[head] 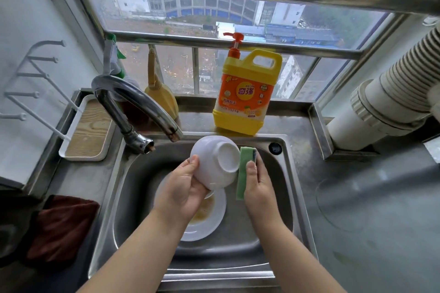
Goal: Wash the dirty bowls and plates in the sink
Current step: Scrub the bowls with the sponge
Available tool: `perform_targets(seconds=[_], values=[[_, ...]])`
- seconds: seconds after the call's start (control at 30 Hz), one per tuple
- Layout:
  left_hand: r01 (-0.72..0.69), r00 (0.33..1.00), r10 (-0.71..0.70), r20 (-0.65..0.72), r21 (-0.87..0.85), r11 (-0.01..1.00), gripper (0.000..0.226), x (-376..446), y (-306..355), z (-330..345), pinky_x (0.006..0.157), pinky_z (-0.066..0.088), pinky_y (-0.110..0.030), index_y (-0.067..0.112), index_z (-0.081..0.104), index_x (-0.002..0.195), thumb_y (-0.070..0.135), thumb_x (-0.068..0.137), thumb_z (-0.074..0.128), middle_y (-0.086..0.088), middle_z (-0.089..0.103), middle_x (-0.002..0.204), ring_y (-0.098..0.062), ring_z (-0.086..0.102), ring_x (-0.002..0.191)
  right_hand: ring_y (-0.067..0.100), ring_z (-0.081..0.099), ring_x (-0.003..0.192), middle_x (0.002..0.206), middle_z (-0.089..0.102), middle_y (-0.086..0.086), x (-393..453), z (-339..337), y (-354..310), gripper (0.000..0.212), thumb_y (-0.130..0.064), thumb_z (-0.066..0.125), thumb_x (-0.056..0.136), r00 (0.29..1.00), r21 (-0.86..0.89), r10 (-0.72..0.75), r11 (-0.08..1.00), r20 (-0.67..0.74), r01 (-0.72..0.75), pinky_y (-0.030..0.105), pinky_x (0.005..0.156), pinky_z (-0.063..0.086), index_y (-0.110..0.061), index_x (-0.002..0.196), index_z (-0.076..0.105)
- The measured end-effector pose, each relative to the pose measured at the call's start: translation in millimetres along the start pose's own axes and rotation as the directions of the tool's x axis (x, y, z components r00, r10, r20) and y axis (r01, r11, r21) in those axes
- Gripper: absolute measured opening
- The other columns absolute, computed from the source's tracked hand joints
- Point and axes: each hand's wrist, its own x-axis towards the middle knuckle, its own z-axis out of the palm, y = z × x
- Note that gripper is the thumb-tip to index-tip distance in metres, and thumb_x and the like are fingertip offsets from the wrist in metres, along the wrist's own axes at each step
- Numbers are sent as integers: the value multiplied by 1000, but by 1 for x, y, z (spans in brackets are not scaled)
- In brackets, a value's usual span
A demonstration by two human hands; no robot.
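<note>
Fingers of the left hand (183, 188) are curled round a white bowl (215, 162), held tilted above the sink (281, 188). A green sponge (244, 173) is pinched by the right hand (258, 185) against its base. A dirty plate (207, 219) is seen on the sink floor.

Detergent bottle (246, 93) on ledge; red cloth (63, 226) on counter.

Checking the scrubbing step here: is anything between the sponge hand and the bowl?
Nothing visible. The left hand holds the white bowl tilted over the sink; the right hand holds the green sponge beside its base, seemingly touching it.
</note>
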Motion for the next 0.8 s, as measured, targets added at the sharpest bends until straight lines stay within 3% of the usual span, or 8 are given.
perform_targets(seconds=[0.1,0.2,0.33,0.43,0.5,0.6,0.73,0.8], values=[[-56,998,56,4,138,989,18,-3,-2,0,94,43,-55,8,54,107,16,101,39,-14,63,96,-26,59,85,15,42,124,134,47,0,11,-5,-10,48,-47,38,97,989,-173,-146,974,3,144,40,107,36,-38,144,33],[-103,994,106,-3,234,967,19,-4,-7,4,71,52,-40,5,56,92,11,99,40,-14,63,85,-23,60,72,19,38,125,138,48,2,13,-1,-27,52,-50,41,93,940,-352,-334,873,72,338,35,106,33,-35,142,39],[-112,994,111,17,145,983,26,-5,-2,5,72,56,-35,0,57,110,12,101,36,-17,66,95,-23,65,81,17,37,122,139,47,3,0,7,-33,49,-48,48,91,830,-461,-539,707,141,537,30,103,31,-36,138,46],[-75,997,76,-14,64,995,29,-4,7,0,65,59,-34,-2,58,106,14,102,35,-20,69,90,-24,69,73,18,41,123,140,47,2,-9,3,-10,49,-41,58,87,736,-465,-634,591,238,659,31,103,37,-37,135,48],[-50,998,53,-46,63,997,29,-5,6,-2,77,56,-44,0,60,101,17,102,35,-18,71,84,-27,68,77,14,43,123,139,48,-2,-12,-5,4,50,-42,61,85,760,-422,-608,641,230,641,31,103,40,-40,134,48],[-55,996,60,-67,66,996,25,-8,0,-4,91,46,-51,4,60,98,14,102,37,-12,72,80,-22,67,76,10,47,121,133,52,-6,-5,-16,8,49,-48,59,83,865,-285,-480,818,142,501,33,102,42,-44,131,49],[-60,996,69,-64,121,991,21,-7,-6,-1,92,44,-53,5,57,96,13,101,38,-16,66,91,-26,62,81,15,51,117,129,55,-7,19,-11,-13,52,-47,59,85,894,-250,-430,858,127,448,41,99,45,-31,134,52],[-62,996,71,-54,151,987,22,-7,-6,0,88,47,-50,3,57,99,13,101,38,-18,65,94,-26,63,81,17,47,120,135,52,-4,22,-4,-25,51,-44,58,87,878,-287,-451,829,162,479,40,102,43,-31,136,50]])
